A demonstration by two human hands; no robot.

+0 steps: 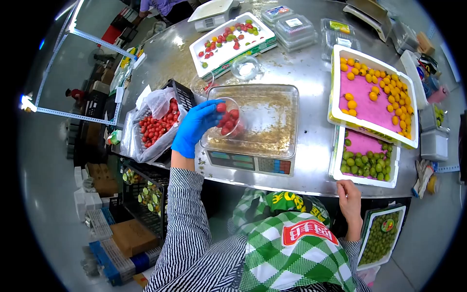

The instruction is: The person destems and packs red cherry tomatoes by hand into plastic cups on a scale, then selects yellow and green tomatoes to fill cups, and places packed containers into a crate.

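Note:
My left hand (198, 125), in a blue glove, is closed with a red cherry tomato (221, 107) at its fingertips. It is at the left rim of a clear plastic cup (242, 127), which holds several more red cherry tomatoes (228, 121). Under the cup is the metal pan of a weighing scale (270, 117). My right hand (349, 202) is bare, its fingers curled at the table's front edge, just below a white box of green fruit (339, 168). Whether anything is inside those fingers is hidden.
Left of the scale, a black crate (182, 95) lined with plastic holds red cherry tomatoes. A white foam box (198, 48) of mixed tomatoes lies behind. On the right stands a box of yellow tomatoes (335, 87). Clear clamshell boxes (296, 31) are stacked at the back.

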